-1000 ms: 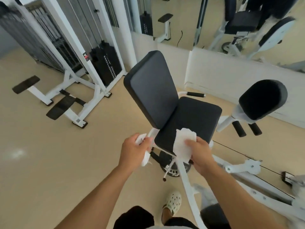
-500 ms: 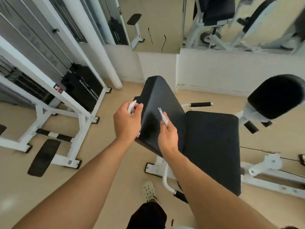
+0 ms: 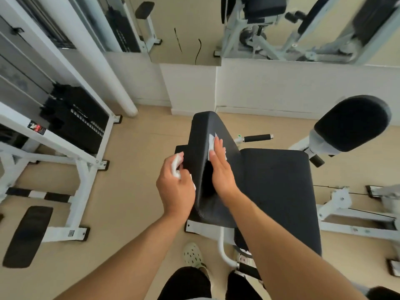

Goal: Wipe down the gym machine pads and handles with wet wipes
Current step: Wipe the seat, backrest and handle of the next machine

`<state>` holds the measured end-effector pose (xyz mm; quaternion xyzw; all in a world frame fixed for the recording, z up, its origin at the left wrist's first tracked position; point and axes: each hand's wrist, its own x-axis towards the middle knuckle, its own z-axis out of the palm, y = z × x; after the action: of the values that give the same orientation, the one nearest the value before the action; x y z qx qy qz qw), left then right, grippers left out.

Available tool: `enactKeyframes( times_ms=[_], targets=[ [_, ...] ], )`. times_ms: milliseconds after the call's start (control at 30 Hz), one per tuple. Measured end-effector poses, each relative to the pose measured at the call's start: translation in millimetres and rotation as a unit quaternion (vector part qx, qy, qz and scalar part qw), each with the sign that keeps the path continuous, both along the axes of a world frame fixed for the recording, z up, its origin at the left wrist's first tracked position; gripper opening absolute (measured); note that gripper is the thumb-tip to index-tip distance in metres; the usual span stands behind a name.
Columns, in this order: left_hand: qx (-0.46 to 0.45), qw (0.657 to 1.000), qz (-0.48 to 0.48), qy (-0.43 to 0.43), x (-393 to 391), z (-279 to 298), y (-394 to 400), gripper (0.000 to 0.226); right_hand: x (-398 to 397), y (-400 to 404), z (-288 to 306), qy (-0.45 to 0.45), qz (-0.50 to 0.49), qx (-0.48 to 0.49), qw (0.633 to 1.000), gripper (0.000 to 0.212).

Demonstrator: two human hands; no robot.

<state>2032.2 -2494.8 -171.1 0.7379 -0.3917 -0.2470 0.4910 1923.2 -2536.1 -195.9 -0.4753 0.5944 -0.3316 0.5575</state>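
My right hand [image 3: 220, 167], fingers flat, pressed a wet wipe [image 3: 211, 146] against the backrest pad [image 3: 203, 131]; my left hand [image 3: 176, 182] gripped a second wipe [image 3: 175, 166]. Next: the seat pad [image 3: 279, 187] and handle [image 3: 257, 137].

There is one view only, from the camera on my head, so nothing is shared with a second view. It looks forward and steeply down past my arms, which run up from the bottom edge to my left hand [image 3: 176, 187] and right hand [image 3: 220, 169] near the middle. The backrest [image 3: 202, 135] is close below me, seen almost from above its top edge, with the seat [image 3: 279, 182] to its right. The wide lens bends the frame [image 3: 58, 135] at left and the mirror [image 3: 186, 27] at the top
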Motion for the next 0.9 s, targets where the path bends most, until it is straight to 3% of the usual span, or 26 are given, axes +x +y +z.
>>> enactKeyframes(
  times_ms=[67,133,267,400,567,667,800,900],
  targets=[
    [0.013,0.986,0.091,0.139,3,2,-3,0.035,3,10,3,-0.004,0.012,-0.033,0.999,0.054],
    [0.027,0.960,0.166,0.223,9,1,-3,0.026,15,50,7,0.025,0.050,-0.126,0.990,0.053],
    [0.044,0.934,0.231,0.268,13,-5,4,0.025,16,104,-3,0.137,0.157,-0.250,0.945,0.048],
    [0.037,0.916,0.271,0.294,13,-10,10,0.025,-4,22,3,0.246,0.241,-0.310,0.886,0.043],
    [0.032,0.919,0.279,0.277,6,-8,13,0.027,-8,-71,17,0.315,0.257,-0.281,0.869,0.044],
    [0.024,0.917,0.291,0.272,6,-8,13,0.026,-7,-37,13,0.313,0.265,-0.347,0.843,0.044],
    [0.006,0.903,0.317,0.289,14,-9,20,0.025,-21,63,-8,0.230,0.306,-0.425,0.820,0.043],
    [0.014,0.906,0.324,0.272,23,-7,28,0.024,-21,89,-22,0.177,0.312,-0.437,0.825,0.044]
  ],
)
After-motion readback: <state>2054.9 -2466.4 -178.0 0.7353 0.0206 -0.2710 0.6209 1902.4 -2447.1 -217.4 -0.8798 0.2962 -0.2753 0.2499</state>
